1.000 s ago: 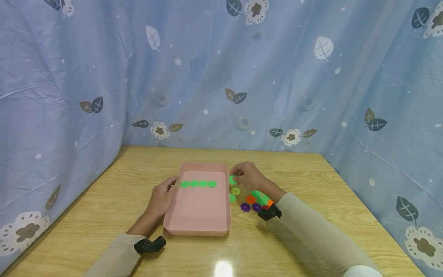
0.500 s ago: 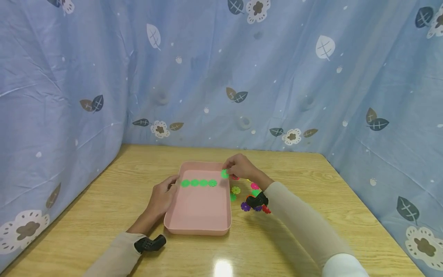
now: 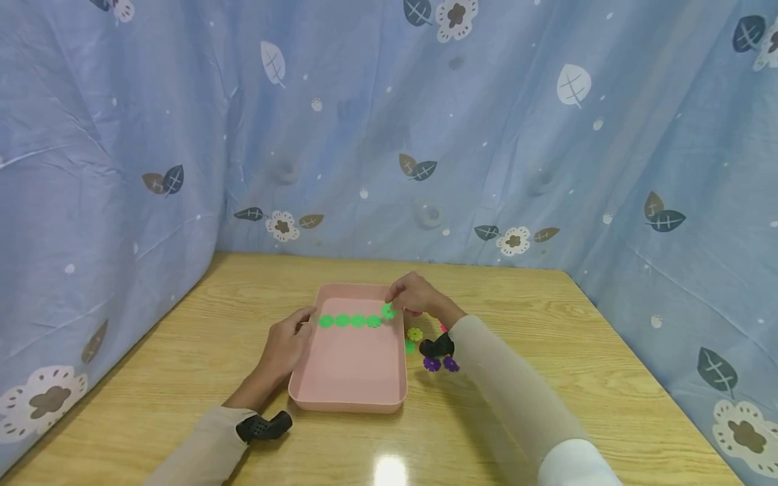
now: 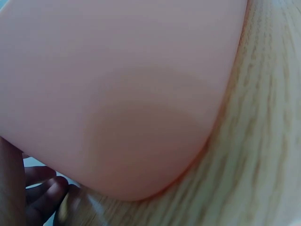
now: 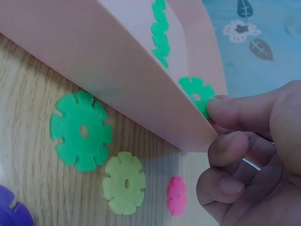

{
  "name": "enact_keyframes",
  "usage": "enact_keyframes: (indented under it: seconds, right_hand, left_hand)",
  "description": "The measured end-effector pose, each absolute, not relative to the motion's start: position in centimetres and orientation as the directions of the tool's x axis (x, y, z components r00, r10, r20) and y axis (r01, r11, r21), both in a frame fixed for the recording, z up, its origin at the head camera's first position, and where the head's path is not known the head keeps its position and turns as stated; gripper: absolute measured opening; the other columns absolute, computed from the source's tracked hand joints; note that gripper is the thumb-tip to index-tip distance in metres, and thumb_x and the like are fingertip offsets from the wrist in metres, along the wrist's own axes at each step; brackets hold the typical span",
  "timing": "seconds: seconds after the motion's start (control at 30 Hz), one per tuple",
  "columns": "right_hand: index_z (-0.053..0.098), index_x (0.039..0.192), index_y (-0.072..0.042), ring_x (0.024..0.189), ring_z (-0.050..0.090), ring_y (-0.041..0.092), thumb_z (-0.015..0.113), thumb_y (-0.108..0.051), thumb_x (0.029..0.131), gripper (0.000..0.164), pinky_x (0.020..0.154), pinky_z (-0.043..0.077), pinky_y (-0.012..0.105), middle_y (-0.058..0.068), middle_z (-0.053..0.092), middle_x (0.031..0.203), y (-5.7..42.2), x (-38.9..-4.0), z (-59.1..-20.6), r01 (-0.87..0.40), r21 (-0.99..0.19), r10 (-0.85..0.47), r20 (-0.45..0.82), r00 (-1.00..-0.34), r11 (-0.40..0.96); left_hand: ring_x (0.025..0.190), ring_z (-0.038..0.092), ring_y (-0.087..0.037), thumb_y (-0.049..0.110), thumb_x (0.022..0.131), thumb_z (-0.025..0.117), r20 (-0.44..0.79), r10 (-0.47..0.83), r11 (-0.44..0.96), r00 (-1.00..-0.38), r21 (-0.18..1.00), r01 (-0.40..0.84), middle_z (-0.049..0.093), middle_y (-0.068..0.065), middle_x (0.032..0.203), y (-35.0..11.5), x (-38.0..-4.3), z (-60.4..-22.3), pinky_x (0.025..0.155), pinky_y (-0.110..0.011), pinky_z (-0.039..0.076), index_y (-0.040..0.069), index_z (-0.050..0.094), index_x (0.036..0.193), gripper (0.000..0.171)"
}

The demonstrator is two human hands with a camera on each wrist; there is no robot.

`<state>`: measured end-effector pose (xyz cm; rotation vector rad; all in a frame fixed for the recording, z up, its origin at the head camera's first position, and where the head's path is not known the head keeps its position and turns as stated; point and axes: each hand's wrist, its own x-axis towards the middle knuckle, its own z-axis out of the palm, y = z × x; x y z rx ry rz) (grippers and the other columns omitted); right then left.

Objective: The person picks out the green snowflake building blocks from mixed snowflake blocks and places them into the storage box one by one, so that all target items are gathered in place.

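Inside the tray (image 3: 346, 408), across its far half, we find the row (image 3: 357, 320): four green discs set edge to edge from near the left wall toward the right. Whether their slots interlock we cannot tell. Over the tray's floor, near its right wall, we locate the held disc (image 3: 388, 311), also green. The right hand (image 3: 419, 295) pinches it by the edge between thumb and fingers. It stands just beyond the row's right end; we cannot confirm contact with the last disc. The left hand (image 3: 288, 345) rests at the tray's left rim; whether it grips the wall or only steadies it, we cannot tell.

Progress: we count four discs placed in the tray and one in hand, so we judge the row well advanced, with the held disc not yet released. Outside the tray, on the counter (image 3: 608, 351) along its right side, we note a green disc (image 5: 81, 132), a yellow disc (image 5: 124, 183), a pink disc (image 5: 177, 196) and, farther from the wall, two purple discs (image 3: 432, 364). The right arm covers part of this area, so we give no full count of loose pieces.
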<state>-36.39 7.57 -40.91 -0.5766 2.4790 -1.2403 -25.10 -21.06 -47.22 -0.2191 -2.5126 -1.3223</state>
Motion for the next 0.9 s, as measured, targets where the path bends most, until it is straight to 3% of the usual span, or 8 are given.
enact_keyframes:
  seconds: [0.17, 0.37, 0.5, 0.7, 0.9]
  right_hand:
    - [0.074, 0.1, -0.002, 0.042, 0.027, 0.011, 0.062, 0.004, 0.09, 0.016, 0.044, 0.026, 0.03, 0.002, 0.051, 0.056, 6.94, -36.37, -41.54, -0.216, -0.788, -0.515, -0.146, -0.845, 0.576]
    - [0.073, 0.09, -0.003, 0.049, 0.043, 0.014, 0.065, 0.002, 0.092, 0.01, 0.046, 0.034, 0.026, 0.007, 0.064, 0.072, 6.54, -36.08, -41.43, -0.306, -0.683, -0.518, -0.124, -0.846, 0.663]
    - [0.073, 0.09, -0.004, 0.059, 0.053, 0.017, 0.067, -0.001, 0.093, 0.008, 0.052, 0.042, 0.026, 0.005, 0.066, 0.077, 6.52, -35.93, -41.24, -0.353, -0.622, -0.52, -0.102, -0.848, 0.699]
    - [0.074, 0.093, -0.006, 0.069, 0.056, 0.016, 0.069, -0.008, 0.095, 0.005, 0.061, 0.048, 0.027, 0.002, 0.067, 0.082, 6.53, -35.87, -41.41, -0.412, -0.552, -0.533, -0.07, -0.843, 0.725]
    - [0.076, 0.093, -0.011, 0.081, 0.059, 0.016, 0.076, -0.012, 0.088, 0.004, 0.072, 0.052, 0.031, 0.0, 0.068, 0.092, 6.49, -35.95, -41.54, -0.497, -0.438, -0.572, -0.049, -0.819, 0.749]
  left_hand:
    - [0.111, 0.068, -0.036, 0.013, 0.104, 0.042, 0.318, -0.007, 0.561, -0.948, 0.786, 0.259, 0.067, -0.022, 0.128, -21.29, -24.8, -47.28, 0.087, -0.047, 0.057, 0.001, 0.056, 0.142, 0.042]
    - [0.108, 0.069, -0.036, 0.014, 0.106, 0.043, 0.33, 0.003, 0.558, -0.944, 0.783, 0.275, 0.068, -0.023, 0.125, -21.13, -24.99, -47.2, 0.085, -0.046, 0.058, 0.0, 0.057, 0.14, 0.04]
    - [0.109, 0.069, -0.037, 0.014, 0.106, 0.043, 0.331, 0.005, 0.556, -0.944, 0.784, 0.278, 0.068, -0.023, 0.126, -21.02, -25.03, -46.98, 0.086, -0.047, 0.057, -0.001, 0.057, 0.141, 0.04]
    - [0.109, 0.069, -0.036, 0.015, 0.106, 0.044, 0.329, 0.0, 0.551, -0.944, 0.788, 0.275, 0.067, -0.022, 0.127, -20.97, -25.07, -47.02, 0.088, -0.048, 0.057, 0.0, 0.057, 0.141, 0.04]
    - [0.109, 0.069, -0.036, 0.015, 0.106, 0.043, 0.32, 0.009, 0.543, -0.947, 0.794, 0.274, 0.067, -0.022, 0.127, -20.94, -25.02, -47.06, 0.085, -0.045, 0.058, -0.001, 0.056, 0.141, 0.041]
